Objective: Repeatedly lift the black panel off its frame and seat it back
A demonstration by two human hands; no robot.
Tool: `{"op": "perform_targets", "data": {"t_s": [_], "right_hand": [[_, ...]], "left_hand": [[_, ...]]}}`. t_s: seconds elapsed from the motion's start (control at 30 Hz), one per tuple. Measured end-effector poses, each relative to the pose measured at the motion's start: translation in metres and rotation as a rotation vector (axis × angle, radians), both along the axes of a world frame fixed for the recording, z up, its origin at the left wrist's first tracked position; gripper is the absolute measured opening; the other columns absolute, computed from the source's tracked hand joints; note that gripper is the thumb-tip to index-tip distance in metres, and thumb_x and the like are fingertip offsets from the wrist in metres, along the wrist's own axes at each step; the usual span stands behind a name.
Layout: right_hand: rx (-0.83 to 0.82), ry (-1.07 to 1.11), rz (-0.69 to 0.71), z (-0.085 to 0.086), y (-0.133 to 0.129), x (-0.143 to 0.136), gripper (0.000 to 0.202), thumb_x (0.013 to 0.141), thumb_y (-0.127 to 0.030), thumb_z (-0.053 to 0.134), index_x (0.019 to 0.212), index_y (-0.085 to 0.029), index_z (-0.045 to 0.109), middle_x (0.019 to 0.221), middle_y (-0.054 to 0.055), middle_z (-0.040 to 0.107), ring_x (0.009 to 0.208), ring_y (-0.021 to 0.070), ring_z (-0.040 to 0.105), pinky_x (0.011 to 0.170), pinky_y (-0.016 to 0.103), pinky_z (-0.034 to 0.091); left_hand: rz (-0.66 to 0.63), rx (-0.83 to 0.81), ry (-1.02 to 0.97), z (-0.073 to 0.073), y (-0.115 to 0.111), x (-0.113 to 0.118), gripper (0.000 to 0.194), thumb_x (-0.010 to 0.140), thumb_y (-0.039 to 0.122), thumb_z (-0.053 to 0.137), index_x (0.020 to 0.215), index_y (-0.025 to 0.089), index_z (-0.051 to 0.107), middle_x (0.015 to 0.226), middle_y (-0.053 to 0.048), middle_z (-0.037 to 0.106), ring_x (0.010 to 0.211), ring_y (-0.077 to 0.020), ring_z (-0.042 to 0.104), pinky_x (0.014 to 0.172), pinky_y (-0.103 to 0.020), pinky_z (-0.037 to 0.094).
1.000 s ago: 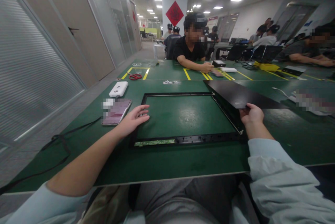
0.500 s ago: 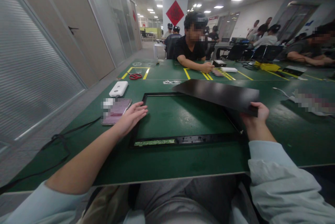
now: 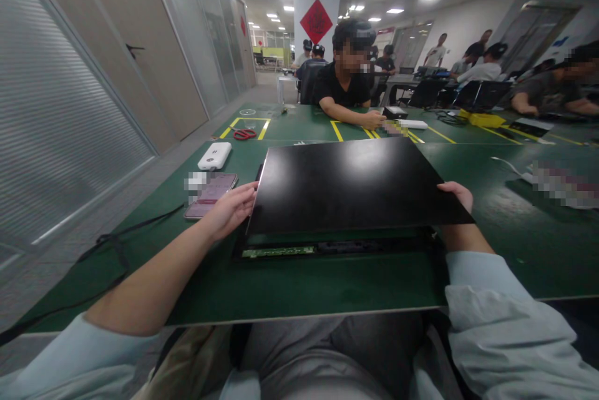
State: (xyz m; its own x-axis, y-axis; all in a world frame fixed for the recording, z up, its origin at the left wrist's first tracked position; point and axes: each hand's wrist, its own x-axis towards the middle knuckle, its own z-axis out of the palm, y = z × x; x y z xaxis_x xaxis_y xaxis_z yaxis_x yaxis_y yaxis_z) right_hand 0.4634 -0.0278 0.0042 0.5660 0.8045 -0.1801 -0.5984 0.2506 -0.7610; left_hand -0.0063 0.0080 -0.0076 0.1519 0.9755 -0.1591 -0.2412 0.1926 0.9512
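A thin, glossy black screen panel [image 3: 346, 188] hangs tilted over a black display frame [image 3: 397, 245] on the green table. My right hand [image 3: 457, 203] grips the panel's right edge, thumb on top and the other fingers hidden beneath. At the panel's left edge is my left hand [image 3: 235, 208], its fingertips against the edge and closed on it as far as I can see. Along the frame's near side runs a narrow green circuit board [image 3: 278, 252]. The panel covers most of the frame.
Left of the frame lie a phone [image 3: 213, 194], a white power bank [image 3: 215, 155] and a black strap [image 3: 140, 223]. Red-handled scissors [image 3: 244, 133] rest farther back. Across the green table [image 3: 337, 294] sits a person [image 3: 344, 85]. A white cable [image 3: 508, 164] lies to the right.
The panel has swung left and levelled out over the frame, its glossy face now showing. My left hand, empty before, now meets its left edge. My right hand keeps its hold.
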Motion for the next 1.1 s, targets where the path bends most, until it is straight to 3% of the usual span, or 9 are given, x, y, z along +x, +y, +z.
{"op": "perform_targets", "data": {"t_s": [0.1,0.3,0.37,0.57,0.77,0.9,1.0,1.1], "right_hand": [[-0.194,-0.008,0.158,0.004,-0.002,-0.006,0.037,0.055,-0.007,0.051,0.088,-0.014,0.066,0.070,0.007,0.071,0.069,0.0264,0.072,0.065,0.040,0.061],[-0.234,-0.349,0.494,-0.001,-0.004,-0.002,0.047,0.058,-0.017,0.059,0.103,-0.018,0.071,0.088,0.010,0.077,0.080,0.0305,0.075,0.068,0.041,0.061],[-0.235,-0.443,0.544,-0.004,-0.003,0.001,0.048,0.060,-0.020,0.060,0.106,-0.020,0.072,0.090,0.008,0.078,0.082,0.0309,0.075,0.069,0.041,0.060],[-0.272,-0.535,0.397,-0.011,0.005,0.002,0.028,0.063,-0.019,0.062,0.089,-0.020,0.072,0.071,0.005,0.072,0.065,0.0232,0.069,0.056,0.032,0.054],[-0.274,-0.470,0.249,-0.013,0.006,0.005,0.035,0.066,-0.018,0.061,0.101,-0.019,0.066,0.065,0.005,0.069,0.048,0.0136,0.054,0.040,0.022,0.036],[-0.311,-0.527,0.263,-0.013,0.006,0.002,0.037,0.066,-0.021,0.061,0.102,-0.019,0.061,0.066,0.008,0.070,0.040,0.0111,0.042,0.035,0.022,0.024],[-0.307,-0.563,0.308,-0.013,0.005,-0.002,0.039,0.064,-0.023,0.062,0.102,-0.020,0.059,0.069,0.009,0.072,0.039,0.0114,0.043,0.036,0.023,0.026],[-0.310,-0.577,0.335,-0.014,0.005,-0.003,0.042,0.064,-0.023,0.063,0.105,-0.020,0.058,0.072,0.010,0.073,0.041,0.0123,0.047,0.038,0.023,0.032]], "left_hand": [[-0.011,0.012,0.001,0.002,-0.001,-0.001,0.045,0.076,0.017,0.071,0.121,0.016,0.070,0.111,-0.010,0.079,0.104,-0.0279,0.074,0.085,-0.038,0.062],[-0.010,0.023,-0.046,0.004,0.000,-0.003,0.054,0.069,0.016,0.075,0.122,0.015,0.070,0.115,-0.011,0.078,0.099,-0.0306,0.075,0.072,-0.033,0.061],[0.017,0.028,-0.046,0.002,0.002,-0.003,0.052,0.069,0.018,0.074,0.121,0.017,0.071,0.112,-0.011,0.078,0.098,-0.0308,0.074,0.069,-0.031,0.060],[0.072,0.085,-0.043,0.002,0.001,-0.002,0.053,0.067,0.017,0.072,0.120,0.019,0.071,0.111,-0.011,0.078,0.098,-0.0326,0.074,0.072,-0.035,0.061],[0.116,0.136,-0.103,0.010,-0.001,-0.002,0.047,0.064,0.017,0.073,0.111,0.018,0.072,0.109,-0.010,0.079,0.106,-0.0335,0.072,0.084,-0.038,0.061],[0.161,0.130,-0.163,0.009,0.000,-0.002,0.049,0.062,0.015,0.076,0.111,0.012,0.071,0.098,-0.009,0.081,0.108,-0.0329,0.072,0.088,-0.037,0.060],[0.169,0.141,-0.184,0.007,0.001,-0.003,0.048,0.063,0.014,0.076,0.111,0.012,0.072,0.096,-0.007,0.081,0.106,-0.0315,0.072,0.087,-0.036,0.060],[0.178,0.152,-0.188,0.005,0.003,-0.004,0.046,0.064,0.014,0.075,0.110,0.012,0.074,0.093,-0.007,0.082,0.097,-0.0290,0.075,0.077,-0.031,0.061]]}}
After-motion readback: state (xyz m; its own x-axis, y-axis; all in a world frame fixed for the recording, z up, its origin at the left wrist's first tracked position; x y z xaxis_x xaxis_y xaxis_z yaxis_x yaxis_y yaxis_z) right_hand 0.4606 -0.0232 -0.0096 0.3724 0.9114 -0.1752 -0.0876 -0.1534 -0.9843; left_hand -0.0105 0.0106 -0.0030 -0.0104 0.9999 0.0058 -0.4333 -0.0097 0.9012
